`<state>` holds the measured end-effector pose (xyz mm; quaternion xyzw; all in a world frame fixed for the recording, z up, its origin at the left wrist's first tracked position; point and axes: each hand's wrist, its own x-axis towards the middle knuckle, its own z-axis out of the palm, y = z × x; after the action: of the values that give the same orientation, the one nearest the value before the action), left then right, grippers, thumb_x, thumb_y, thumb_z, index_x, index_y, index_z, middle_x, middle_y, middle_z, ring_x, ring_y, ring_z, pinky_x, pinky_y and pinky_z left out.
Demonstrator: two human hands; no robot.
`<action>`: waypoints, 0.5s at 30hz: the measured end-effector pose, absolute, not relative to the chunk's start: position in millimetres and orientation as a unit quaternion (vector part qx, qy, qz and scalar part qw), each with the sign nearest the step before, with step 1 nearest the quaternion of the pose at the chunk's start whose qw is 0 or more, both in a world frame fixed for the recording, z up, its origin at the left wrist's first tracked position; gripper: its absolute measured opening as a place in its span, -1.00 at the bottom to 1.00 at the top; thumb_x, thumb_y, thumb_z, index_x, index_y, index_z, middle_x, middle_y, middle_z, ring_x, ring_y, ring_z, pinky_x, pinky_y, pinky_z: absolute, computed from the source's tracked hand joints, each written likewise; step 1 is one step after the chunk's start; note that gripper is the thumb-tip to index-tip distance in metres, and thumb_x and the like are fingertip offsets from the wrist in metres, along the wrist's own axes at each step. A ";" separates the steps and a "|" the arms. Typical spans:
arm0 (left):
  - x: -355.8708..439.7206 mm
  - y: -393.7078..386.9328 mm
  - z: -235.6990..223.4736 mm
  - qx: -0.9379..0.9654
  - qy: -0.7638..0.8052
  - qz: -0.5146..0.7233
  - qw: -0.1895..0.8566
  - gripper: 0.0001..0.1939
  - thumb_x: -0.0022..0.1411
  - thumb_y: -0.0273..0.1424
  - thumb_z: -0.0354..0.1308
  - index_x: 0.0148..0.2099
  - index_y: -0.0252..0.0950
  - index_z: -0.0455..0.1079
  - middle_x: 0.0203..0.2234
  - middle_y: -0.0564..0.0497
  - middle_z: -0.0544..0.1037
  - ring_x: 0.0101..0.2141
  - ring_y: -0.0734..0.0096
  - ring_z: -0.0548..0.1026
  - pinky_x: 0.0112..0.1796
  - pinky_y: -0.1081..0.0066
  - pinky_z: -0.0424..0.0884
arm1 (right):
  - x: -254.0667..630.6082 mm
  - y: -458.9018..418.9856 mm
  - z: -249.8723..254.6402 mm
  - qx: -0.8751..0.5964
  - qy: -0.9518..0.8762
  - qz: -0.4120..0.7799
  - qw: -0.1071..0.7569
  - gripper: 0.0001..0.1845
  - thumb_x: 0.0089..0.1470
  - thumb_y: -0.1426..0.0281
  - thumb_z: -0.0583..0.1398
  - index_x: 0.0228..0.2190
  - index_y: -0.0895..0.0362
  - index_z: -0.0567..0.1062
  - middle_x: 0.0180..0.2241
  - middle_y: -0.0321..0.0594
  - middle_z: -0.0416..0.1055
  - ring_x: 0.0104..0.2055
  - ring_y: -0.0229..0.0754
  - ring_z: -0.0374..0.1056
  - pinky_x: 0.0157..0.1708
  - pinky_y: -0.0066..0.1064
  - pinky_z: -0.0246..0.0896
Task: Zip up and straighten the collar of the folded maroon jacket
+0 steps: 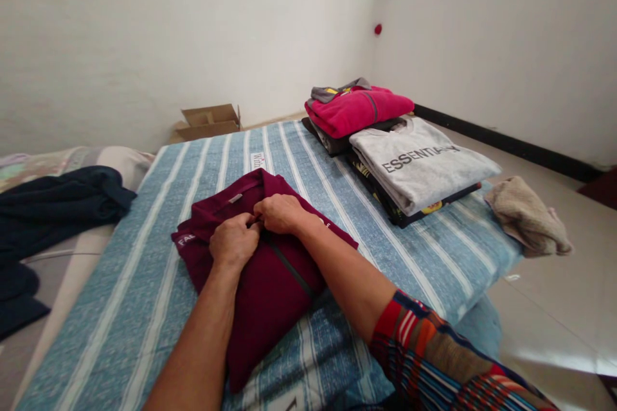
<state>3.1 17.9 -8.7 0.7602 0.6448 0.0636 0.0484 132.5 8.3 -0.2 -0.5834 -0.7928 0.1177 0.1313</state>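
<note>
A maroon polo shirt (274,289) lies partly folded on the blue striped bedding (159,263), its collar pointing away from me. White lettering shows on it at the left, and a dark strip runs down its front. My left hand (235,241) and my right hand (278,212) meet just below the collar. Both have their fingers closed in a pinch on the shirt's front opening; the exact spot between the fingertips is hidden.
Folded clothes are stacked at the right: a pink jacket (366,109) behind a grey "ESSENTIALS" top (419,160). A beige cloth (525,215) hangs over the right edge. Dark clothing (62,205) lies at the left. A cardboard box (209,122) stands by the wall.
</note>
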 end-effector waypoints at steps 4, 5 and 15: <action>0.1 19.6 -11.0 0.771 0.631 0.060 0.067 -0.64 0.12 -0.18 -0.01 -0.13 -0.17 0.48 -0.23 -0.09 0.57 -0.18 0.08 0.49 -0.28 0.34 0.32 | 133.2 8.7 -0.8 -0.586 -0.789 0.123 0.134 -0.74 0.06 0.39 0.08 -0.22 0.03 0.50 -0.18 -0.19 0.49 -0.13 -0.05 0.39 -0.26 -0.32 0.25; -0.7 20.3 -11.3 0.773 0.627 0.059 0.072 -0.64 0.12 -0.18 -0.02 -0.12 -0.17 0.47 -0.22 -0.09 0.57 -0.16 0.08 0.48 -0.28 0.34 0.32 | 132.9 8.5 -1.0 -0.590 -0.786 0.123 0.135 -0.74 0.06 0.39 0.08 -0.22 0.03 0.50 -0.17 -0.19 0.49 -0.12 -0.05 0.39 -0.26 -0.33 0.25; 1.6 22.5 -11.5 0.770 0.633 0.050 0.055 -0.63 0.11 -0.20 -0.04 -0.13 -0.17 0.47 -0.22 -0.11 0.56 -0.17 0.05 0.48 -0.30 0.33 0.30 | 131.3 7.3 -4.0 -0.601 -0.776 0.129 0.140 -0.74 0.08 0.38 0.09 -0.19 0.05 0.49 -0.16 -0.19 0.48 -0.11 -0.11 0.37 -0.21 -0.37 0.23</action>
<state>1.6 22.5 -11.5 0.7703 0.6333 0.0504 0.0549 131.3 7.3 -4.0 -0.6008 -0.7765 0.1293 0.1397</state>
